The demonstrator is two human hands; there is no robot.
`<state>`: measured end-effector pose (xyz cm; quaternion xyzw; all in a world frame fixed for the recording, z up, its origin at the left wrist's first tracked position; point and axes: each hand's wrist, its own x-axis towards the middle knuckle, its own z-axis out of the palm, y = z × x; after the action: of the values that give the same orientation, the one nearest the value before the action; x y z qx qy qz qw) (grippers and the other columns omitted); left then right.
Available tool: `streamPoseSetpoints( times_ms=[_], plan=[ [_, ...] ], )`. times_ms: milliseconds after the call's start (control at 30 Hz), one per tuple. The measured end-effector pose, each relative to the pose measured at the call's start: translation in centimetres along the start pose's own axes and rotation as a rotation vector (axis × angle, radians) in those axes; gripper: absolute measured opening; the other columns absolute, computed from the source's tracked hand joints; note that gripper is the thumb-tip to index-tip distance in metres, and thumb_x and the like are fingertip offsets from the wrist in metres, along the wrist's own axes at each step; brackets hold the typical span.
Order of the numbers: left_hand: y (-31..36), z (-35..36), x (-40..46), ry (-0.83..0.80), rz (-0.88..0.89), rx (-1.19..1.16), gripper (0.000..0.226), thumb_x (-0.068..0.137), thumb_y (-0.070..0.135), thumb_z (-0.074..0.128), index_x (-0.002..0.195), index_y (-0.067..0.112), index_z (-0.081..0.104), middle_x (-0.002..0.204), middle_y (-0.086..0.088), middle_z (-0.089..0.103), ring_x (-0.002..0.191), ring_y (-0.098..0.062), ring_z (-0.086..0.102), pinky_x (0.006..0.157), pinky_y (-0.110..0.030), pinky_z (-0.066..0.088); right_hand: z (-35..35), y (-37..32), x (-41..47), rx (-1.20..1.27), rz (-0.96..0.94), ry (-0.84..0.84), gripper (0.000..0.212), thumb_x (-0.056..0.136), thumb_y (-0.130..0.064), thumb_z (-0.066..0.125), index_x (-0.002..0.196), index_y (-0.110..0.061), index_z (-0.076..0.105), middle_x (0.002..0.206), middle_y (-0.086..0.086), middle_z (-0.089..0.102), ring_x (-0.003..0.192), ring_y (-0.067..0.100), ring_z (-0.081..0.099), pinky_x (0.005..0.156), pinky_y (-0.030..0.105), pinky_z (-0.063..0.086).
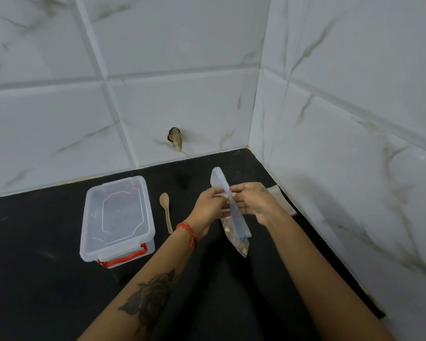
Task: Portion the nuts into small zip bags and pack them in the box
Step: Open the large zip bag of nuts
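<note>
Both hands meet on the zip bag, which is held above the tabletop to the right of the box, its long axis running away from the person. The left hand and right hand pinch its strip from opposite sides, so sealing or opening looks like the step in hand. Nuts sit at the near end.

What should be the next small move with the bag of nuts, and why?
Probably pull the zip open. Both hands, left and right, pinch the top strip of the bag of nuts, and the nuts lie at its bottom. The wooden spoon lies untouched and the box is lidded.
</note>
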<state>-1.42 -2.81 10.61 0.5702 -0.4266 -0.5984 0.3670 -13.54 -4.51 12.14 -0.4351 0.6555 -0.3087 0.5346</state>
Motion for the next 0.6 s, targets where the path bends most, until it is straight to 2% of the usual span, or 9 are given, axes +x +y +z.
streamPoseSetpoints(
  times_ms=[67,133,267,300,367,467,600],
  plan=[
    [0.2,-0.1,-0.3,0.025,-0.003,-0.035,0.043,0.094,0.007,0.051,0.135,0.008,0.039,0.129,-0.015,0.051,0.109,-0.026,0.059,0.083,-0.033,0.055,-0.1,0.2,0.2,-0.033,-0.058,0.07,0.044,0.084,-0.003,0.066,0.126,-0.012,0.056,0.123,0.013,0.06,0.109,0.027,0.06,0.094,0.042,0.052],
    [0.3,-0.2,-0.4,0.04,0.014,-0.02,0.044,0.093,0.007,0.053,0.136,0.009,0.042,0.128,-0.015,0.052,0.106,-0.024,0.06,0.083,-0.032,0.055,-0.1,0.0,0.2,-0.012,-0.054,0.066,0.051,0.081,-0.002,0.069,0.128,-0.009,0.054,0.122,0.013,0.06,0.109,0.027,0.06,0.094,0.042,0.051],
    [0.7,-0.2,-0.6,0.052,0.057,0.011,0.033,0.094,0.009,0.052,0.128,0.006,0.053,0.117,-0.012,0.059,0.094,-0.018,0.061,0.077,-0.026,0.056,-0.3,-1.7,-0.7,-0.03,0.011,-0.049,0.015,0.082,-0.01,0.069,0.096,-0.011,0.067,0.106,0.011,0.065,0.099,0.023,0.062,0.079,0.033,0.053],
    [0.9,-0.2,-0.6,0.053,0.056,-0.009,0.034,0.094,0.009,0.052,0.128,0.005,0.053,0.114,-0.013,0.06,0.09,-0.018,0.063,0.077,-0.027,0.056,-0.5,-2.1,-0.9,-0.028,0.013,-0.068,0.013,0.084,-0.01,0.067,0.097,-0.011,0.067,0.104,0.011,0.066,0.097,0.022,0.062,0.075,0.031,0.052],
    [1.2,-0.4,-0.6,0.053,0.049,-0.045,0.037,0.094,0.007,0.053,0.131,0.006,0.048,0.111,-0.014,0.062,0.083,-0.019,0.065,0.075,-0.028,0.058,-1.1,-2.4,-0.9,-0.009,0.007,-0.114,0.023,0.088,-0.006,0.061,0.111,-0.007,0.064,0.101,0.011,0.067,0.09,0.02,0.065,0.069,0.029,0.054],
    [1.7,-0.8,-0.7,0.046,0.051,-0.07,0.038,0.094,0.004,0.051,0.132,0.005,0.046,0.108,-0.014,0.062,0.082,-0.019,0.065,0.076,-0.03,0.058,-1.9,-2.5,-1.0,0.007,-0.028,-0.185,0.03,0.089,0.002,0.056,0.118,-0.002,0.061,0.099,0.012,0.069,0.082,0.018,0.068,0.068,0.028,0.057],
    [2.1,-1.2,-0.9,0.01,0.053,-0.127,0.03,0.098,0.008,0.044,0.127,0.004,0.051,0.105,-0.013,0.064,0.087,-0.02,0.065,0.078,-0.031,0.057,-1.7,-2.5,-0.8,0.016,-0.022,-0.155,0.036,0.079,0.0,0.07,0.115,0.0,0.062,0.099,0.011,0.07,0.08,0.017,0.068,0.062,0.025,0.055]
  ],
)
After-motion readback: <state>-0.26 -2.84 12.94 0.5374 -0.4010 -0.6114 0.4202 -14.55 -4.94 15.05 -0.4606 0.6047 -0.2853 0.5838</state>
